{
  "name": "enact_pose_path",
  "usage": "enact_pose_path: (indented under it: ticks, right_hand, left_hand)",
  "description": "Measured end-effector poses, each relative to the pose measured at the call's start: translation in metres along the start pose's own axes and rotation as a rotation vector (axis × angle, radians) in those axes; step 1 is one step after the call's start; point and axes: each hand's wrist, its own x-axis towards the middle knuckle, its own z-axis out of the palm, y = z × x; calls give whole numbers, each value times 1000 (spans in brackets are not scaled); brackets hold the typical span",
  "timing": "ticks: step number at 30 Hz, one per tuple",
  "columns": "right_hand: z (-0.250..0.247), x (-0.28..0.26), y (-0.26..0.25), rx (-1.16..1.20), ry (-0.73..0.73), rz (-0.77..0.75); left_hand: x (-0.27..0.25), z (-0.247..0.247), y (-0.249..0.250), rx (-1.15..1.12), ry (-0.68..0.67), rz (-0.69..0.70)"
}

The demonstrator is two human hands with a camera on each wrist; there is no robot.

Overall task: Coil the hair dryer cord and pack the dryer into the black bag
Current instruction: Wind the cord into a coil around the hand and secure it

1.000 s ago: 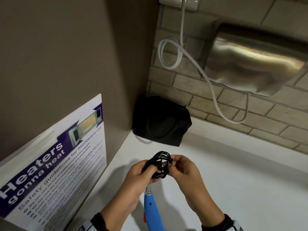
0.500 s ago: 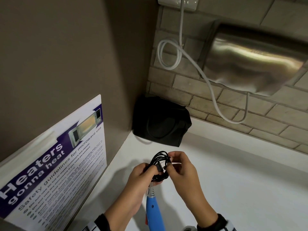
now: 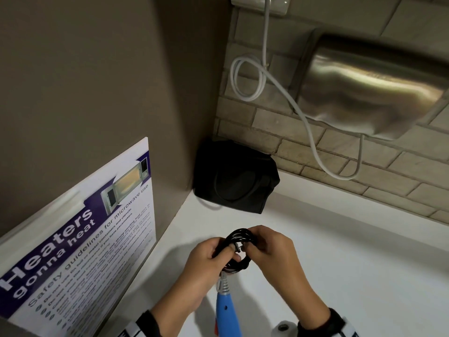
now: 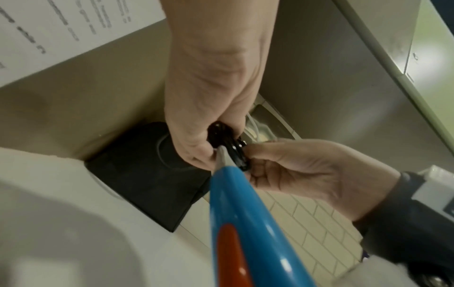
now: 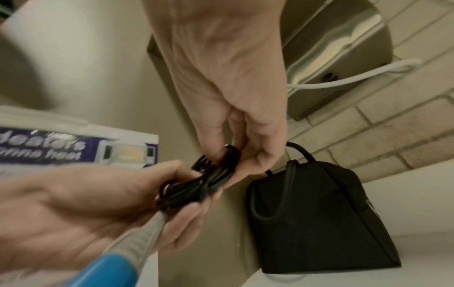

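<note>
both hands hold the coiled black cord [image 3: 239, 249] above the white counter [image 3: 340, 276]: the left hand [image 3: 206, 266] grips its left side, the right hand [image 3: 272, 254] pinches its right side. the blue dryer [image 3: 227, 310] hangs below the coil, and the black bag [image 3: 233, 181] stands in the far corner, well apart from the hands.

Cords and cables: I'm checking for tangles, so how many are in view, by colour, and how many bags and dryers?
Black cords: 1, the coiled dryer cord, held by the left hand and right hand
White cables: 1, the wall cable
Black bags: 1
Blue hair dryers: 1
Total: 4
</note>
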Motion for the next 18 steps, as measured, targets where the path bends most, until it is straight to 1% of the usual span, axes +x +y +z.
enact_pose_path:
  ticks: [3, 6, 9, 12, 13, 15, 18]
  right_hand:
    - [-8, 5, 4, 321, -127, 95]
    - [-9, 7, 8, 507, -230, 134]
    - [-11, 9, 12, 594, -335, 200]
    - [-16, 13, 13, 756, -453, 310]
    - [-17, 13, 14, 789, -467, 331]
    - [-15, 14, 13, 781, -471, 347]
    - [-11, 14, 13, 768, -460, 367]
  left_hand:
    - [3, -6, 1, -9, -66, -13]
    - [2, -11, 2, -16, -156, -17]
    - [2, -17, 6, 4, -245, -16]
    - [2, -20, 8, -10, -271, -5]
    - [2, -20, 8, -22, -258, 4]
    - [3, -19, 7, -35, -237, 16]
    - [4, -17, 6, -33, -260, 11]
